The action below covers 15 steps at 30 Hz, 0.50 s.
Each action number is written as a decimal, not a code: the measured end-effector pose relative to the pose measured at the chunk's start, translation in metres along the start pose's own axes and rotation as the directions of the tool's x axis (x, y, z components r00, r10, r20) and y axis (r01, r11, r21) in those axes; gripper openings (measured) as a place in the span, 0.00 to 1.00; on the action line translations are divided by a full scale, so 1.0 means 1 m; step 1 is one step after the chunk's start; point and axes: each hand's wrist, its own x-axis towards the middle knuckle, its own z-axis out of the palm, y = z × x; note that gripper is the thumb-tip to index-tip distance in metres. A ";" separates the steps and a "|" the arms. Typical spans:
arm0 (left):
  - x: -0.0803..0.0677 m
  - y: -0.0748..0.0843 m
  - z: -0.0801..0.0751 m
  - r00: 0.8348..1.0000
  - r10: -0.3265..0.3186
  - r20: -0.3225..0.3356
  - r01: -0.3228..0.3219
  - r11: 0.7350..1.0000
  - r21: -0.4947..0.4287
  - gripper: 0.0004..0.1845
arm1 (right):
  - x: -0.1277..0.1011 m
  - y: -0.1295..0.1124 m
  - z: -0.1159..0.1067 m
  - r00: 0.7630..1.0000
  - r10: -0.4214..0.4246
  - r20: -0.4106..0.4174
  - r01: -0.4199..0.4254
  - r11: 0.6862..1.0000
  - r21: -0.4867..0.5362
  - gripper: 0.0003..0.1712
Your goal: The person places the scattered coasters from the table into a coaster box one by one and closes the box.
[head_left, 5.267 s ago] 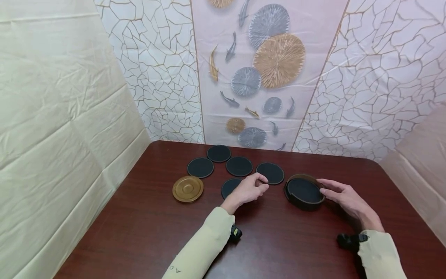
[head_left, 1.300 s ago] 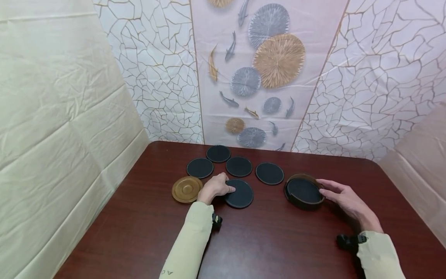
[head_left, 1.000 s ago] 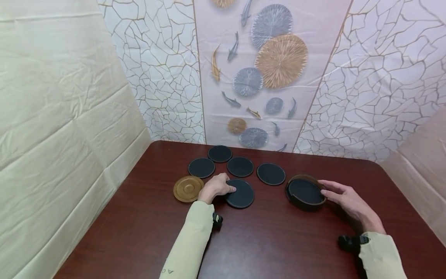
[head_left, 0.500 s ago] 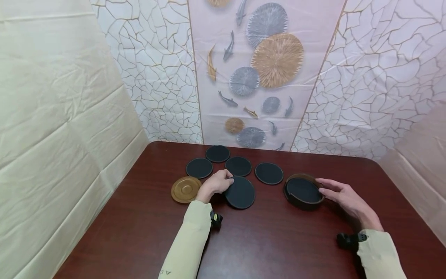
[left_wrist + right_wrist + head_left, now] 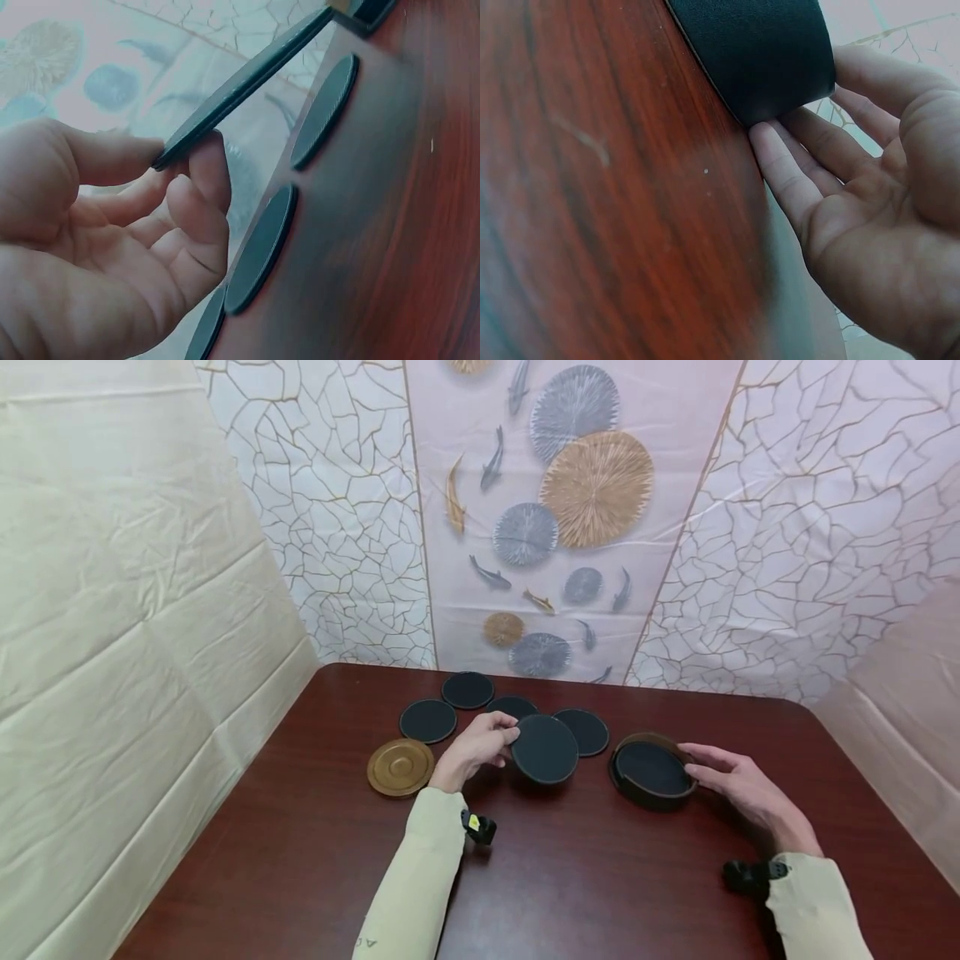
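Observation:
Between thumb and fingers, my left hand (image 5: 478,750) pinches the edge of a black round coaster (image 5: 546,750). That coaster is off the table and tilted, as the left wrist view also shows. To the right stands a round dark coaster holder (image 5: 654,799) with a black coaster (image 5: 652,768) visible inside. My right hand (image 5: 752,789) rests against the holder's right side, its fingers fairly straight along the outer wall (image 5: 757,56) in the right wrist view. How many coasters the holder contains is hidden.
Several black coasters lie flat towards the back of the brown table (image 5: 585,877), including a left one (image 5: 428,721), a rear one (image 5: 468,690) and a right one (image 5: 587,732). A gold-brown round disc (image 5: 401,767) lies at left. A patterned backdrop stands behind.
My left hand has lifted the near coaster from the table and moved it right and back, so it partly covers two others. The right hand stays at the holder.

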 end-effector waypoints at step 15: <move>0.017 0.009 0.039 1.000 0.026 -0.010 -0.027 0.984 -0.178 0.16 | 0.002 0.002 0.000 1.000 0.007 0.000 -0.007 1.000 -0.006 0.37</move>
